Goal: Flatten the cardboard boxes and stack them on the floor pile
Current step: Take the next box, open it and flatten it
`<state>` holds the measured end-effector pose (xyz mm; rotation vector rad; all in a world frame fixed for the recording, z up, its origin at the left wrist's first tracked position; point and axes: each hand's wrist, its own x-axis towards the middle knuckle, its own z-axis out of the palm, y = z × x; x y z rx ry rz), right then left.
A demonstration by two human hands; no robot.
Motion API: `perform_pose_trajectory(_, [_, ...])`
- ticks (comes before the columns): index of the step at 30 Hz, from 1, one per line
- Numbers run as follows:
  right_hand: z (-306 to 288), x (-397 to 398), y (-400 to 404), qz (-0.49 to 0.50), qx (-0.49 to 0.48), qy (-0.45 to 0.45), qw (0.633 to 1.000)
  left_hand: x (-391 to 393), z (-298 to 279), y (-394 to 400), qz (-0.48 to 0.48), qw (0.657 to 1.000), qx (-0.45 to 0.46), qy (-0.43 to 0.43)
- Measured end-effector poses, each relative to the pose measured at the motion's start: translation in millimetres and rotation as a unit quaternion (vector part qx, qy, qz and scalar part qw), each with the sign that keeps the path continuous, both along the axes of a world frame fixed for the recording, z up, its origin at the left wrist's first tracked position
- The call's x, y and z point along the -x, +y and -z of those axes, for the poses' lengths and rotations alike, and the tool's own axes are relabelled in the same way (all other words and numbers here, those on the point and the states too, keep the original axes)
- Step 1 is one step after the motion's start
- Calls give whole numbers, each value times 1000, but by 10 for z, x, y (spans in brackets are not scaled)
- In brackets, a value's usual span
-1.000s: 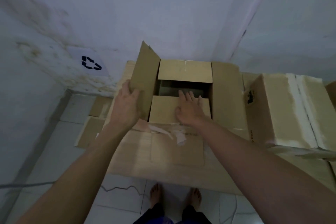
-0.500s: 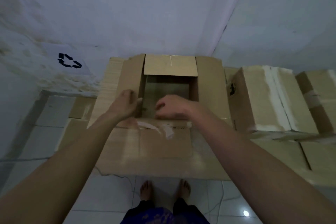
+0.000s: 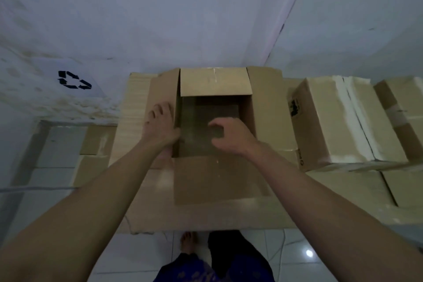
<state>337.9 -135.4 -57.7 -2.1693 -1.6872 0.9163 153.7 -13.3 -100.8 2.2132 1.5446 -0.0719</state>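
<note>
An open cardboard box (image 3: 267, 110) stands in front of me on a wide cardboard surface (image 3: 206, 217), its four top flaps folded outward and its dark inside showing. My left hand (image 3: 160, 126) rests flat on the box's left flap, with the thumb at the opening's edge. My right hand (image 3: 231, 137) hovers over the opening with loosely curled fingers and holds nothing. The near flap (image 3: 217, 178) lies spread toward me.
Two closed cardboard boxes (image 3: 332, 121) (image 3: 402, 107) stand to the right against the wall. Flattened cardboard (image 3: 96, 142) lies on the tiled floor at the left, below a recycling sign (image 3: 74, 80) on the wall. My bare foot (image 3: 188, 241) is under the surface's near edge.
My right hand has pulled the near flap open toward me and let it go. The left flap has gone from upright to folded outward under my left hand.
</note>
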Motion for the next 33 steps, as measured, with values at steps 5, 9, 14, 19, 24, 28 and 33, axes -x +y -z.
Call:
perform_pose_trajectory(5, [33, -209, 667, -28, -91, -160, 983, -305, -26, 500, 19, 1000, 5, 6])
perform_pose_trajectory(9, [211, -364, 1184, -85, -57, -221, 970, -434, -6, 932, 19, 1000, 12, 4])
perform_pose_trajectory(14, [67, -638, 1567, -191, -211, -252, 925, -504, 235, 851, -23, 998, 12, -63])
perform_pose_trajectory(19, [-225, -939, 2205, -86, -373, -330, 863, -594, 316, 742, -47, 996, -23, -67])
perform_pose_trajectory(24, [311, -706, 2282, -70, -232, -314, 918, -618, 315, 734, -65, 996, -22, -62])
perform_pose_trajectory(28, [709, -456, 2007, -48, -80, -226, 970, -611, 373, 745, -74, 995, -26, -61])
perform_pose_trajectory(33, [591, -704, 1993, -33, -112, -162, 980, -632, 338, 706, -54, 995, -48, -66])
